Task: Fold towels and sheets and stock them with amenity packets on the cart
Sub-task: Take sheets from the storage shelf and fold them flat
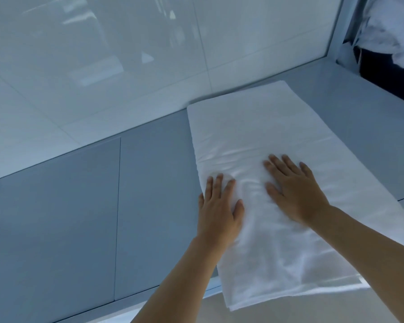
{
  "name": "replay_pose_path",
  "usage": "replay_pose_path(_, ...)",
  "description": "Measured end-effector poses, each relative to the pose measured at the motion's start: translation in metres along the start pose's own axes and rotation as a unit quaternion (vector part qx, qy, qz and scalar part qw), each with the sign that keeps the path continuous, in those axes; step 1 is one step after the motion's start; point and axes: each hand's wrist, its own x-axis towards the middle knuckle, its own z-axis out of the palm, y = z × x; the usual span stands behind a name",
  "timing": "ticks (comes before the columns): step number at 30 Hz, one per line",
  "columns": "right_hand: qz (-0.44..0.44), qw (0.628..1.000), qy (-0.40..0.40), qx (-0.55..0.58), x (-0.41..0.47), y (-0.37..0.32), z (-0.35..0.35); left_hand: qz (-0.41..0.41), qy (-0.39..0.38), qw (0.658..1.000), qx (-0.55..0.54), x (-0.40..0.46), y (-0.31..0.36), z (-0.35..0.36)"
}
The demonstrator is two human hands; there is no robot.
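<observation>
A white towel [266, 127], folded into a long strip, lies on the grey table [75, 217] and its near end hangs over the table's front edge. My left hand [219, 206] lies flat at the towel's left border, fingers straight and partly on the cloth. My right hand [294, 190] presses flat on the middle of the towel, fingers spread. Small wrinkles show in the cloth between the two hands. No amenity packets or cart are in view.
A glossy white tiled wall [126, 54] runs along the table's far side. At the top right, crumpled white linen [390, 26] hangs over a dark opening beside a metal frame [341, 31]. The table top has panel seams to the left of the towel.
</observation>
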Motion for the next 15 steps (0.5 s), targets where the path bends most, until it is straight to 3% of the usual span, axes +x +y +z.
replay_pose_path(15, -0.004, 1.000, -0.014, -0.018, -0.011, -0.108, 0.028, 0.005, 0.024, 1.000, 0.001, -0.045, -0.097, -0.031)
